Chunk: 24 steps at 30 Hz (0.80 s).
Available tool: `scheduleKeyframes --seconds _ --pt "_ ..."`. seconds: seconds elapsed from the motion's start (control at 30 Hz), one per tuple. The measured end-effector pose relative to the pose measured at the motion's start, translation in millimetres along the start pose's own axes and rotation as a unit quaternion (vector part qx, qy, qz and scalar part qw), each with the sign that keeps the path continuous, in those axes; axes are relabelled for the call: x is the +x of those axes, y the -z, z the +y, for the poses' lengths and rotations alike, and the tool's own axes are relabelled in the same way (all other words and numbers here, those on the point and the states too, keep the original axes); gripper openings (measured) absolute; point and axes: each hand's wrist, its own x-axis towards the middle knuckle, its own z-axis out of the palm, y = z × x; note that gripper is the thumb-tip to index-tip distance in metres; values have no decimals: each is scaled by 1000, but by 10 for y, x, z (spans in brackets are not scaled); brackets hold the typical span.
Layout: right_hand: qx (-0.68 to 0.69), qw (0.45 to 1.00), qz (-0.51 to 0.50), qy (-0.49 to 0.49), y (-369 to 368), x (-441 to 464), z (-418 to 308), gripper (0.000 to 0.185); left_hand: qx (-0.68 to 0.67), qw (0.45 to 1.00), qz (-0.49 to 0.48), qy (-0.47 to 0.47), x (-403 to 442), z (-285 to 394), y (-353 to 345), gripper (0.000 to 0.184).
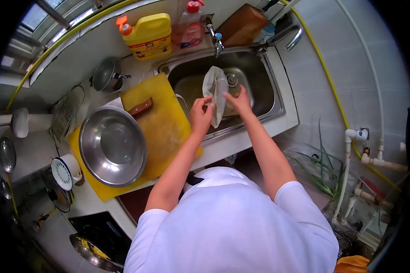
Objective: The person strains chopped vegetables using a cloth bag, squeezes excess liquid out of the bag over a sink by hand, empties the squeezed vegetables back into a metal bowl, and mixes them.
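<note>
Over the steel sink [255,68], a whitish translucent bag [216,86] hangs upright between my two hands. My left hand [201,113] grips its left side, with thumb and fingers pinched together. My right hand [239,100] is at the bag's right side, its fingers spread apart, with a fingertip at or very near the bag's edge. To the left lies a yellow cutting board [164,123], bearing an empty metal bowl [114,145] and a knife with a brown wooden handle [141,107]. The knife's blade is partly hidden by the bowl.
Behind the sink stand a yellow jug [149,38], a pink soap bottle [191,29] and a faucet [215,38]. A small pot [105,75] and an enamel mug [64,172] are at the left. Below them is a pan [93,251]. Green onions [325,170] lie at the right.
</note>
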Motion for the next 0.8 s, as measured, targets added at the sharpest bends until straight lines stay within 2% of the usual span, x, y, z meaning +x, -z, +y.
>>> scheduleKeyframes --seconds 0.03,0.1,0.13,0.17,0.2,0.23,0.27,0.33,0.37,0.4,0.43,0.47,0.53,0.57,0.6,0.67,0.7,0.73,0.77,0.8 --pt "4 1000 0 -3 -143 57 153 70 18 999 -36 14 38 37 11 24" --pt "57 991 -117 -17 -297 95 277 60 40 996 -77 29 107 29 41 21" --pt "61 991 -115 -21 -248 144 282 60 113 992 -56 7 183 11 56 22" --pt "23 992 -125 -19 -146 216 306 50 184 982 -36 -17 254 0 66 24" --pt "-17 991 -135 -16 50 233 195 42 242 970 -9 12 325 144 106 31" --pt "-50 995 -83 -10 422 98 -156 29 310 950 21 28 413 108 141 47" --pt "-49 995 -81 -11 580 68 -223 29 310 950 19 25 512 117 186 47" --pt "-78 995 -54 4 829 62 -195 27 392 919 20 48 690 154 291 39" --pt "-16 998 -68 8 844 108 -70 25 391 919 20 44 778 115 324 39" --pt "-15 998 -65 10 828 153 9 25 205 972 -30 109 858 27 344 32" --pt "131 981 -132 -57 803 173 77 24 10 982 -81 172 908 -75 356 27" --pt "274 934 -195 -124 762 170 149 23 11 982 -81 172 940 -181 354 27" --pt "209 944 -237 -95 693 116 158 21 109 974 -96 173 991 -407 339 19" --pt "65 981 -181 -5 726 102 136 21 172 973 -105 115 1016 -514 354 14" --pt "65 982 -180 -2 817 104 30 21 171 973 -104 112 1002 -359 347 14" --pt "132 984 -122 24 1001 35 -211 20 -89 979 -98 157 852 191 360 13" --pt "168 980 -108 10 1083 -25 -312 20 -88 979 -99 158 803 316 357 13" --pt "169 980 -106 11 1159 -46 -359 20 -103 980 -126 114 797 423 336 13" --pt "266 960 -87 -24 1245 -64 -373 20 -118 979 -153 71 802 537 322 13" --pt "360 928 -69 -61 1325 -87 -374 20 -118 978 -154 72 794 685 330 13"
